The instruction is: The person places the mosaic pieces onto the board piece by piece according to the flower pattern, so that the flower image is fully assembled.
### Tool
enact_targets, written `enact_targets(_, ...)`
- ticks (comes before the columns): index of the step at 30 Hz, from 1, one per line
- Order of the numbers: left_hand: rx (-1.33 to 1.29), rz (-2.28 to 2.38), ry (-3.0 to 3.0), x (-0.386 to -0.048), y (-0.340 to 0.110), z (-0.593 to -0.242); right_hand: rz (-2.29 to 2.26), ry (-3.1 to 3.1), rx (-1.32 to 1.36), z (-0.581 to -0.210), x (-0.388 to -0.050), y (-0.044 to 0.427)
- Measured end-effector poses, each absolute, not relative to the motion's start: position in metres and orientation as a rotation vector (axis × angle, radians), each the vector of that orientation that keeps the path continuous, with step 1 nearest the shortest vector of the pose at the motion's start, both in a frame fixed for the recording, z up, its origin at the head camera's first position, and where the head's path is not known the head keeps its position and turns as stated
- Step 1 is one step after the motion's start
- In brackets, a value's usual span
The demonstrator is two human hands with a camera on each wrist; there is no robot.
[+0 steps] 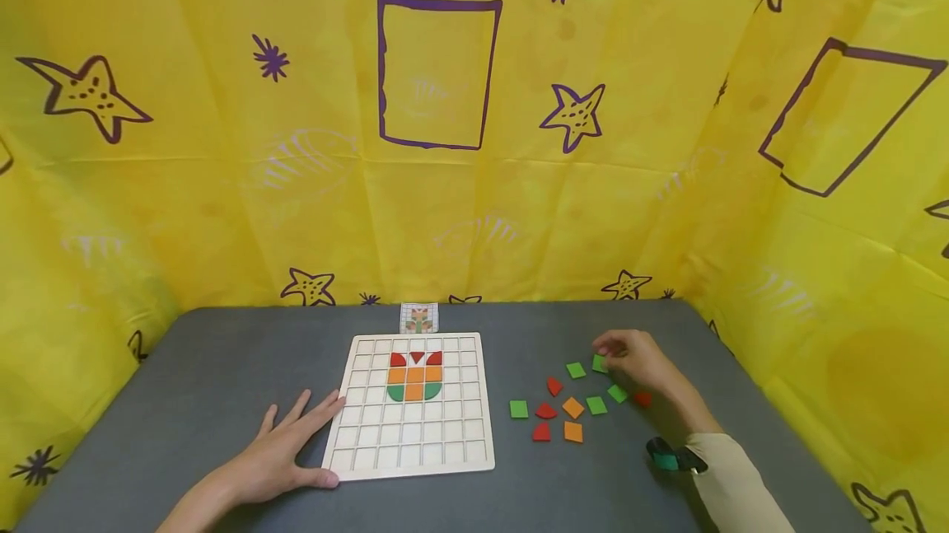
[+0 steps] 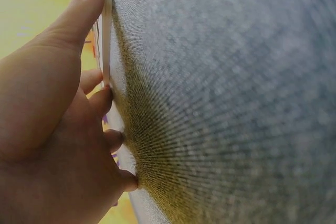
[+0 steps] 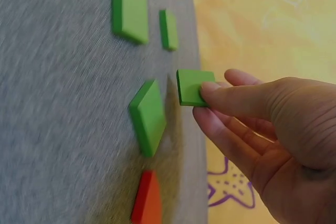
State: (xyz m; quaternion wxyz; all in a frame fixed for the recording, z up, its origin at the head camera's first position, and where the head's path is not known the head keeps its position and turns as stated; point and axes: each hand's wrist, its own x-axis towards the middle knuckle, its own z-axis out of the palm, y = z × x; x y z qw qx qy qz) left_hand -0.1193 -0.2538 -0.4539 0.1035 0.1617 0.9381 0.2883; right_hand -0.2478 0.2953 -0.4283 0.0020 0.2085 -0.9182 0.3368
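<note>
My left hand [image 1: 278, 455] rests flat at the left edge of the white gridded board [image 1: 415, 471], thumb at its lower left corner and fingertips along its side. In the left wrist view the left hand [image 2: 68, 103] has its fingers spread against the board's edge [image 2: 106, 35]. My right hand [image 1: 641, 364] is right of the board; in the right wrist view that hand [image 3: 262, 124] pinches a green square tile [image 3: 190, 87] between thumb and fingers, above the table. On the board, red, orange and green tiles form a tulip shape, with an orange tile [image 1: 414, 391] at its lower middle.
Several loose tiles lie right of the board: a green square [image 1: 519, 409], an orange square [image 1: 573, 432], a red piece [image 1: 542, 432] and others. A small pattern card [image 1: 419, 318] lies behind the board. Yellow patterned cloth [image 1: 445, 228] stands behind the grey table [image 1: 259, 352].
</note>
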Motion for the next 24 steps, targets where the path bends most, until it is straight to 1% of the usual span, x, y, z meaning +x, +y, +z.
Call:
enact_targets(14, 0.453, 0.833, 2.758, -0.120, -0.253, -0.453, 1.077, -2.840, 0.745, -0.413, -0.248, 0.257)
enact_targets(24, 0.466, 0.854, 2.773, -0.120, -0.253, -0.454, 1.109, -2.811, 0.732, -0.417, -0.247, 0.229)
